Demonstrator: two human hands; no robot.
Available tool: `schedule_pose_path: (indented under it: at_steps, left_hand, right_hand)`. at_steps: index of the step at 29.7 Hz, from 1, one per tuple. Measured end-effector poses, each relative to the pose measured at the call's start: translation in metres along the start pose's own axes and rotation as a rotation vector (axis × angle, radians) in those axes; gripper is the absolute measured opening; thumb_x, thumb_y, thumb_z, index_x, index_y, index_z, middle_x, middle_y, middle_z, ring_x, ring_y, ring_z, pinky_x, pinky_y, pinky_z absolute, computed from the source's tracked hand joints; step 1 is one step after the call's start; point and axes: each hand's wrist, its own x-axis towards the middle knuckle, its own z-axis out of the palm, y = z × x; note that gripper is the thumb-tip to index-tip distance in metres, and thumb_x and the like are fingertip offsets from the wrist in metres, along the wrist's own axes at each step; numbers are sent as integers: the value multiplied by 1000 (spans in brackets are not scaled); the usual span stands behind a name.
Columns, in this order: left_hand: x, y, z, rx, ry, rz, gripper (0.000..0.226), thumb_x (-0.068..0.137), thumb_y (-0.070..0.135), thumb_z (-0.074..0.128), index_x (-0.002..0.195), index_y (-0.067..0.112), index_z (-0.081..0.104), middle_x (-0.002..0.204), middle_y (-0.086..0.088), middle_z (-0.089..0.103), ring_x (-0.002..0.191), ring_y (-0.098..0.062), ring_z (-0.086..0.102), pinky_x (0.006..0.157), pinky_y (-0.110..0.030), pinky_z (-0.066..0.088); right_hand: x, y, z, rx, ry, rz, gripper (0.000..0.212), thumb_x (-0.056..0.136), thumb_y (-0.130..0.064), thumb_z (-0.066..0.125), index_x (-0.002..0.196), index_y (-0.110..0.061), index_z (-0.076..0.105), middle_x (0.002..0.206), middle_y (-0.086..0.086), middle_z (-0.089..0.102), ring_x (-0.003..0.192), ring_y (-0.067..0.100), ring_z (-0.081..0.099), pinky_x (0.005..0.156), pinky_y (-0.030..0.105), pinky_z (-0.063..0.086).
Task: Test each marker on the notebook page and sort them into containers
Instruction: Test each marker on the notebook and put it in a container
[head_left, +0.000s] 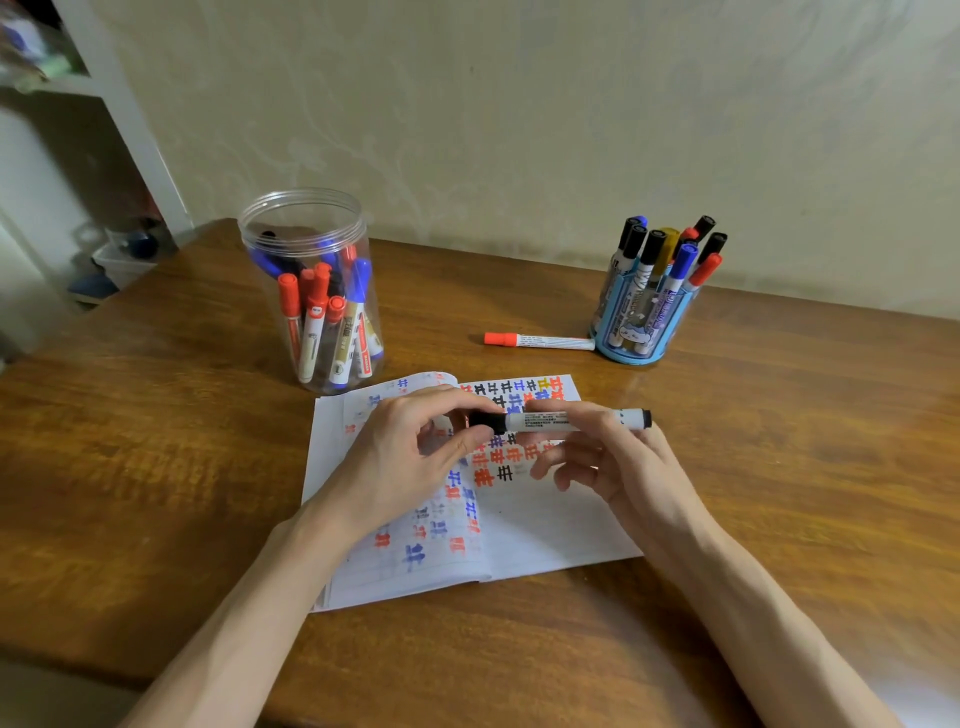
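A black-capped white marker (550, 421) lies level above the open notebook (545, 525), held by both hands. My left hand (410, 457) pinches the black cap end between thumb and fingers. My right hand (618, 462) grips the white barrel from below. The notebook page carries rows of red, blue and black test marks. A clear plastic jar (311, 291) at the back left holds several red, blue and black markers. A blue pen holder (641, 312) at the back right holds several more markers.
A red-capped marker (537, 341) lies flat on the wooden table (156, 467) just left of the blue holder. A wall runs behind the table. White shelving with boxes stands beyond the table's left corner.
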Motion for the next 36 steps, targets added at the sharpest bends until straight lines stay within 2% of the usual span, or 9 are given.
schedule_pose_path:
  at_steps: [4,9,13,20,23,27,29,33,36]
  left_hand:
    - [0,1,-1,-38,-15,-18,29,92,30,66,120,29,72,118,12,71,112,2,64,81,-22,60]
    - [-1,0,-1,-32,-14,-28,28,92,24,70,119,25,74,118,12,72,112,4,65,85,-17,58]
    - [-2,1,-1,23,16,-8,29,90,20,73,118,29,74,114,19,69,113,8,60,83,-13,56]
    - [-2,1,7,56,76,25,30,90,17,74,117,30,74,112,23,66,105,20,58,84,-8,53]
    - [-1,-2,4,37,82,18,27,91,17,73,116,29,74,113,19,69,109,10,63,85,-16,57]
    - [-1,5,1,-60,69,15,17,92,33,67,109,28,69,104,21,69,109,-6,65,81,-25,58]
    - [0,11,-2,-159,73,-15,17,93,37,66,107,27,66,102,17,69,108,-13,65,79,-26,58]
    - [1,24,-14,-303,123,0,12,96,22,69,105,14,71,97,6,72,102,-18,68,82,-23,56]
    - [-5,37,-30,-361,190,12,19,94,19,70,111,11,72,102,4,75,105,-17,71,85,-21,55]
  right_hand:
    - [1,-2,-9,-88,26,-14,31,88,-37,72,110,-18,83,86,13,73,77,23,59,72,34,52]
    - [-1,-10,-23,-277,-9,-76,22,83,-27,80,102,-16,83,96,4,81,77,20,74,67,26,60]
    - [2,-5,-26,-566,-33,-129,23,83,-31,81,104,-23,82,91,-13,80,75,11,74,65,18,56]
    - [5,12,-23,-606,38,-226,24,84,-33,80,105,-21,81,90,-21,78,69,5,70,65,13,52]
    - [7,14,-18,-644,24,-262,20,87,-34,77,101,-21,79,89,-19,77,70,6,69,65,13,51]
    - [8,15,-12,-586,-42,-288,13,93,-30,75,103,-21,74,100,-11,79,89,11,76,75,25,60]
    - [8,16,-5,-551,-75,-300,16,94,-30,75,106,-21,71,100,-6,80,93,13,77,77,25,58]
    - [7,16,16,-548,-158,-353,15,95,-25,77,108,-19,71,96,-8,77,87,16,73,77,28,56]
    - [7,7,35,-599,-225,-380,20,96,-33,75,110,-20,75,101,-13,75,94,16,72,82,29,57]
